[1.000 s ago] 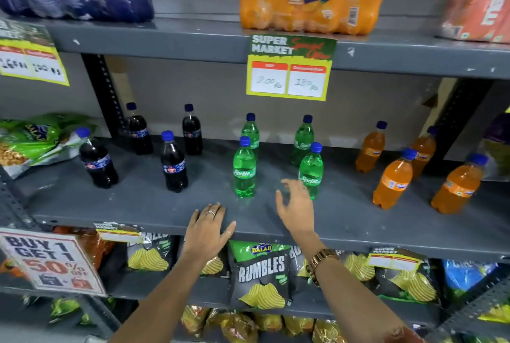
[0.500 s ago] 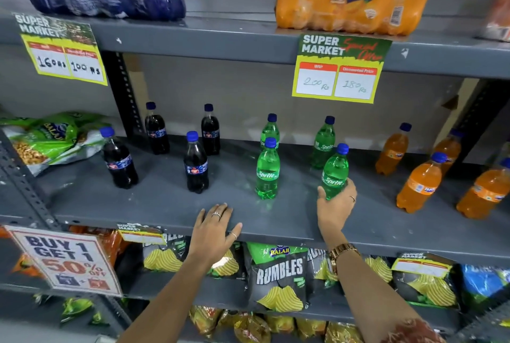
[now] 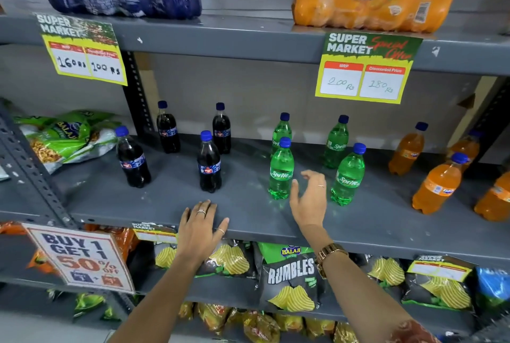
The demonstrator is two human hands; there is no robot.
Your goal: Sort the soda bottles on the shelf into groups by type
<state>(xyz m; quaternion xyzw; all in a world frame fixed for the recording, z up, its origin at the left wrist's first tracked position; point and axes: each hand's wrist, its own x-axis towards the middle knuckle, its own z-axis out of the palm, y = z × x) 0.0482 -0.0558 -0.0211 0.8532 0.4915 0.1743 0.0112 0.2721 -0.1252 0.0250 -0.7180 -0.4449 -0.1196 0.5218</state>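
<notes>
Grey shelf (image 3: 248,204), upright blue-capped cola, Sprite, orange bottles grouped, left hand (image 3: 201,226) flat, right hand (image 3: 310,199) grip apart, empty.

Bright, even light from overhead; the bottles cast only short, soft shadows on the grey shelf (image 3: 171,199). Faint glare glints on the plastic. Edges bow and smear, worst near right.

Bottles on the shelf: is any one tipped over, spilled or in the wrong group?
Nothing stands out. The dark cola bottles, green Sprite bottles and orange Fanta bottles all stand upright, each colour together, with no spill on the shelf.
</notes>
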